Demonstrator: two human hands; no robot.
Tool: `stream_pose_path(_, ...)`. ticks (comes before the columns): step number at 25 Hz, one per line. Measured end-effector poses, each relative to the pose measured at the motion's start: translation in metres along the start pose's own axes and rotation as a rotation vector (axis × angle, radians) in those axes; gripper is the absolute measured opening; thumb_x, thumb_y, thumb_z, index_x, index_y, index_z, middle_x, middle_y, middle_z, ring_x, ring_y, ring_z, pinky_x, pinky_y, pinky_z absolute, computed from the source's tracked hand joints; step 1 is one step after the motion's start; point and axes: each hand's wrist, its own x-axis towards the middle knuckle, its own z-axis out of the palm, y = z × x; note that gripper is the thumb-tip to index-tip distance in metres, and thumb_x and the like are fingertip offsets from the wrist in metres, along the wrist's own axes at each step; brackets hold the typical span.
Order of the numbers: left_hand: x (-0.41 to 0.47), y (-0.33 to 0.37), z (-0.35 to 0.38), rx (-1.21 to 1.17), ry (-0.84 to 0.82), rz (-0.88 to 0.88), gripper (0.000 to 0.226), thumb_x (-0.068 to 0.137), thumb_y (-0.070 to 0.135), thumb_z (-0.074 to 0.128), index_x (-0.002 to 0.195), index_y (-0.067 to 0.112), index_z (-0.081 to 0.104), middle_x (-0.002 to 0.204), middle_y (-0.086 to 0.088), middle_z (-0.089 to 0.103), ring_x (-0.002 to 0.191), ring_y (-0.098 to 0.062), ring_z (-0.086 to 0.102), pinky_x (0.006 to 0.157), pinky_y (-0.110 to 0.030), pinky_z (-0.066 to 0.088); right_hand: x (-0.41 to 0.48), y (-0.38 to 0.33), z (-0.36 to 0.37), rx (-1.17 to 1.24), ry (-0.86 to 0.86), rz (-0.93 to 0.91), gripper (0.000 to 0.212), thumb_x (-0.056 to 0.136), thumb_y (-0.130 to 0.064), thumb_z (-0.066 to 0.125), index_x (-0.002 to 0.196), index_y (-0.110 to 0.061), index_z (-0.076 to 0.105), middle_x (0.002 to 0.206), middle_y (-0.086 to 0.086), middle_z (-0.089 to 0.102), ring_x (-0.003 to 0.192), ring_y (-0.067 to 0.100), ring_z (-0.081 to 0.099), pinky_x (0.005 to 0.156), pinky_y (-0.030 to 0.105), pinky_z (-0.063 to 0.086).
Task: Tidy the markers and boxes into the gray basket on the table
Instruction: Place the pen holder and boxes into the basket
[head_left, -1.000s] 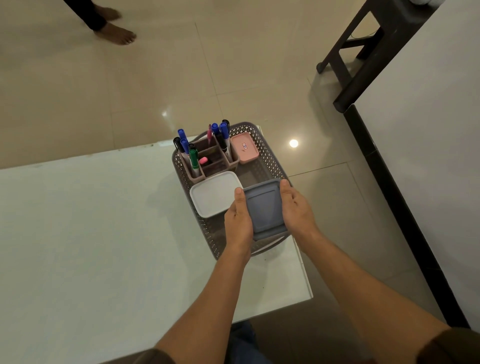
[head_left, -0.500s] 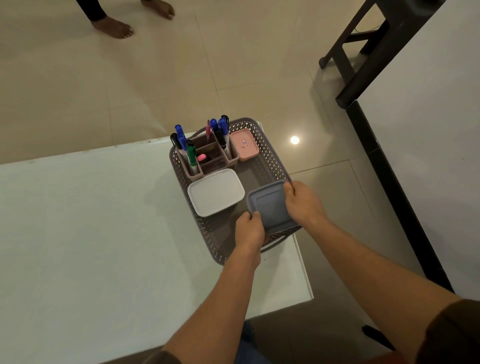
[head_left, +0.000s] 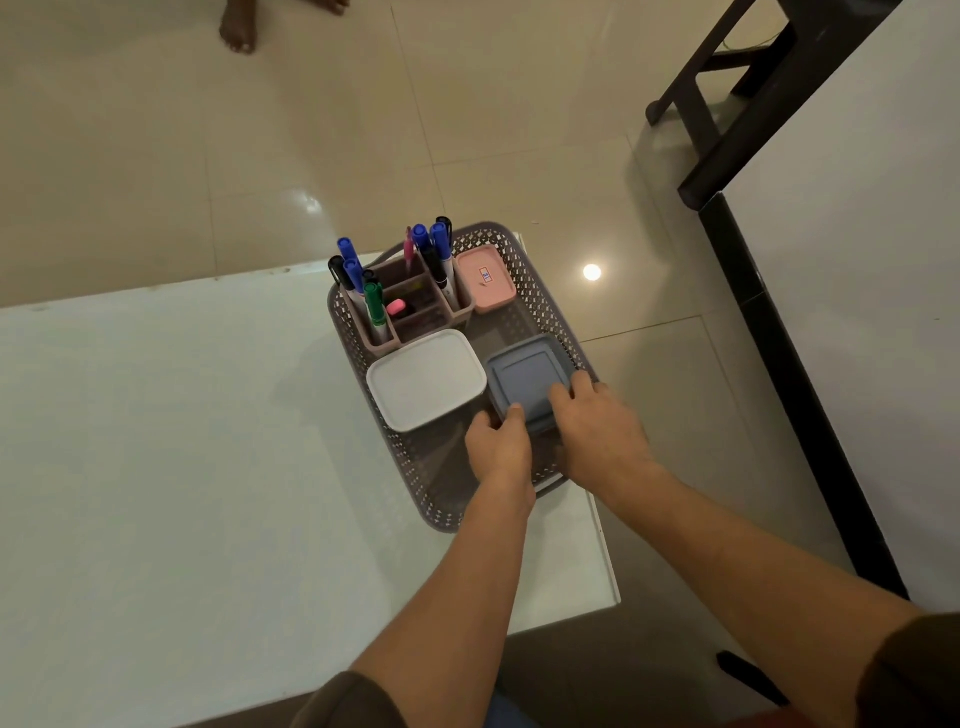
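Head: left hand (head_left: 498, 449), right hand (head_left: 597, 436) hold blue box (head_left: 524, 374) in gray basket (head_left: 410, 467).

Home: tiled floor (head_left: 156, 156), bare foot (head_left: 238, 32)

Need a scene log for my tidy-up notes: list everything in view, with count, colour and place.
gray basket: one, gray, right end of the table.
table: one, white, under the basket.
marker organizer: one, dusty pink, basket's far left.
markers: roughly ten; blue, black, one green, one pink; upright in the organizer.
pink box: one, basket's far right corner.
white box: one, basket's left side, nearer than the organizer.
blue-gray box: one, basket's right side, beside the white box.
floor: beige tiles.
dark furniture legs: top right.
white surface: one, dark-edged, right.
bare foot: another person's, top edge.
left hand: grips the blue-gray box's near edge.
right hand: holds its near right side.
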Motion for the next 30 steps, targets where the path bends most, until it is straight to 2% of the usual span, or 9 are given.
stream_pose_path(2,-0.006,-0.003,0.000,0.119,0.009,0.081,0.028,0.096,0.025,0.061,0.124,0.020,0.059,0.121,-0.002,0.064,0.110,-0.023,0.063,0.100,-0.045,0.053,0.004,0.002,0.002,-0.020,0.028,-0.012,0.055,0.083,-0.029,0.077,0.126,-0.015,0.047,0.126,0.011,0.048,0.108,0.028,0.057,0.078,0.038,0.057)
stream_pose_path(5,-0.015,-0.011,-0.002,0.400,0.052,0.285,0.029,0.093,0.026,0.061,0.122,0.024,0.058,0.117,-0.001,0.060,0.100,-0.017,0.059,0.093,-0.038,0.053,0.011,0.002,0.002,-0.038,0.060,-0.029,0.045,0.088,-0.032,0.073,0.122,-0.016,0.048,0.125,0.010,0.049,0.107,0.028,0.058,0.073,0.038,0.057)
stream_pose_path(8,-0.021,-0.020,-0.013,0.597,0.083,0.363,0.027,0.092,0.027,0.060,0.117,0.018,0.061,0.111,-0.001,0.062,0.097,-0.017,0.059,0.083,-0.031,0.047,0.019,0.001,0.001,-0.053,0.074,-0.040,0.041,0.089,-0.033,0.070,0.120,-0.017,0.048,0.123,0.010,0.048,0.105,0.027,0.058,0.071,0.038,0.056)
stream_pose_path(12,-0.024,-0.027,-0.029,0.723,0.063,0.493,0.030,0.089,0.021,0.063,0.118,0.016,0.063,0.108,-0.003,0.065,0.099,-0.021,0.063,0.086,-0.033,0.052,0.025,-0.002,-0.004,-0.085,0.069,-0.045,0.041,0.090,-0.037,0.068,0.120,-0.018,0.047,0.122,0.009,0.048,0.104,0.028,0.058,0.070,0.039,0.056)
stream_pose_path(16,-0.022,-0.031,-0.041,0.774,0.017,0.543,0.027,0.089,0.019,0.063,0.115,0.012,0.063,0.105,-0.005,0.065,0.097,-0.022,0.063,0.086,-0.035,0.054,0.029,-0.007,-0.008,-0.112,0.048,-0.037,0.042,0.094,-0.044,0.062,0.123,-0.019,0.045,0.122,0.008,0.048,0.103,0.028,0.059,0.071,0.039,0.055)
stream_pose_path(21,-0.019,-0.031,-0.045,0.826,0.001,0.534,0.006,0.087,0.014,0.062,0.093,0.014,0.060,0.095,-0.002,0.064,0.079,-0.013,0.056,0.073,-0.024,0.047,0.045,-0.010,-0.021,-0.123,0.014,-0.057,0.042,0.095,-0.043,0.061,0.124,-0.019,0.044,0.122,0.009,0.049,0.102,0.029,0.061,0.075,0.041,0.056)
stream_pose_path(24,-0.022,-0.028,-0.043,0.828,0.026,0.493,0.008,0.086,0.014,0.063,0.093,0.015,0.060,0.095,0.000,0.064,0.080,-0.013,0.058,0.073,-0.023,0.049,0.050,-0.009,-0.026,-0.149,-0.012,-0.099,0.046,0.093,-0.043,0.065,0.124,-0.016,0.046,0.120,0.010,0.050,0.101,0.030,0.061,0.076,0.040,0.055)
stream_pose_path(27,-0.029,-0.021,-0.031,0.721,0.158,0.448,0.011,0.089,0.022,0.062,0.098,0.015,0.064,0.094,0.002,0.066,0.081,-0.013,0.060,0.075,-0.025,0.050,0.051,-0.002,-0.029,-0.168,-0.028,-0.206,0.045,0.092,-0.039,0.067,0.124,-0.016,0.046,0.120,0.009,0.049,0.101,0.029,0.060,0.075,0.039,0.054)
stream_pose_path(30,-0.041,-0.016,-0.012,0.472,0.341,0.390,0.017,0.096,0.028,0.060,0.108,0.020,0.069,0.099,0.006,0.070,0.086,-0.007,0.060,0.077,-0.022,0.046,0.051,0.014,-0.037,-0.185,-0.001,-0.353,0.042,0.089,-0.029,0.069,0.123,-0.016,0.048,0.121,0.009,0.049,0.102,0.029,0.059,0.075,0.039,0.055)
